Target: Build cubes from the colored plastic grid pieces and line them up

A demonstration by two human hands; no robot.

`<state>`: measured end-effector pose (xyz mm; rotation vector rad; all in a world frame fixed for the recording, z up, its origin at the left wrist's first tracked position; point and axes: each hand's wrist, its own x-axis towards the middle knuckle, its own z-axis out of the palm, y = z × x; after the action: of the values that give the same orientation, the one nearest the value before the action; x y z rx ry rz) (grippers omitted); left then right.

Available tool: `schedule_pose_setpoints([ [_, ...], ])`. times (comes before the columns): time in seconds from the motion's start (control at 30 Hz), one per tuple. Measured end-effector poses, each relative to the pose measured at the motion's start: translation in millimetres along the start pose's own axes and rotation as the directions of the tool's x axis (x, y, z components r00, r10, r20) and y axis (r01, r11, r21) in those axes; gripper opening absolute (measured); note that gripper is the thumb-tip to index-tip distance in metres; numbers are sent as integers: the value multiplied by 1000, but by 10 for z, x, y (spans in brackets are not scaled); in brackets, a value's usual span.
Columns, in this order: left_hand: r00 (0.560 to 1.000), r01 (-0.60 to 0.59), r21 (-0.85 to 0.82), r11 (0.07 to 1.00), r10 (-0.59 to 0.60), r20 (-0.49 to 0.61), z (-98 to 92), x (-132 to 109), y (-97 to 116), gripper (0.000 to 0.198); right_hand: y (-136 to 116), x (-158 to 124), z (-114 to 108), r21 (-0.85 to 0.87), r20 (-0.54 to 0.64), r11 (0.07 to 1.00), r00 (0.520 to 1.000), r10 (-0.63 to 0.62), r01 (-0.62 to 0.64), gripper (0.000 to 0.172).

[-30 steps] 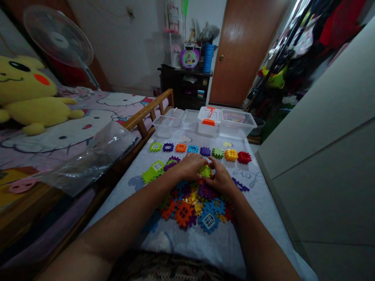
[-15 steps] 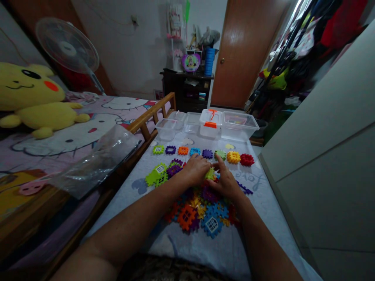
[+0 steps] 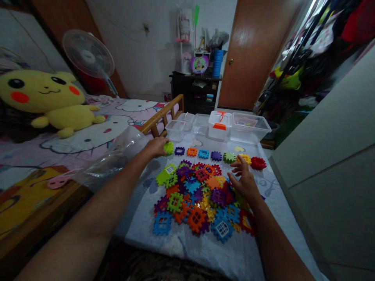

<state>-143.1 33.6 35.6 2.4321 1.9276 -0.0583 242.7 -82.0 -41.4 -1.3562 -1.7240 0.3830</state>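
My left hand (image 3: 158,147) is at the left end of a row of small stacks, its fingers closed on a lime-green interlocking building tile (image 3: 169,148). Whether another tile lies under that one cannot be made out. My right hand (image 3: 243,180) hovers over the right side of a loose pile, fingers spread and holding nothing. The pile mixes toothed tiles, among them a blue tile with a white window (image 3: 222,229), an orange window tile (image 3: 196,219) and a purple tile (image 3: 218,197). Farther along the row sit a purple stack (image 3: 216,156) and a red stack (image 3: 258,163).
Clear plastic boxes (image 3: 249,132) and a white-lidded box with orange clips (image 3: 219,125) stand behind the row. To the left, a wooden bed rail (image 3: 164,115) edges the table, with a clear plastic bag (image 3: 117,152) beside it. A white cabinet (image 3: 331,175) flanks the right.
My hands have parted from above the pile. The left went to the row's left end with the lime-green tile; the right drew back to the right, fingers spread. The view has turned slightly left.
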Motion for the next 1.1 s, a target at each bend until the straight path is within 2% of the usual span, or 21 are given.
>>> schedule_pose_setpoints([
  [0.13, 996, -25, -12, 1000, 26, 87, 74, 189, -156, 59, 1, -4, 1, 11, 42, 999, 998, 37, -37, 71],
  [0.43, 973, -49, 26, 998, 42, 229, 201, 388, -167, 55, 14, -6, -15, -17, 91, 995, 991, 99, -98, 66],
  [0.67, 972, -36, 6, 999, 34, 233, 290, 433, -196, 79, 19, -9, -9, -41, 119, 992, 985, 121, -117, 63],
  [0.87, 964, -66, 3, 998, 63, 257, 331, 477, -181, 57, 14, 0, -9, -34, 132, 991, 982, 135, -131, 62],
  [1.1, 970, -64, -10, 998, 65, 235, 334, 483, -164, 54, 0, 7, -6, -43, 127, 990, 982, 140, -136, 62],
])
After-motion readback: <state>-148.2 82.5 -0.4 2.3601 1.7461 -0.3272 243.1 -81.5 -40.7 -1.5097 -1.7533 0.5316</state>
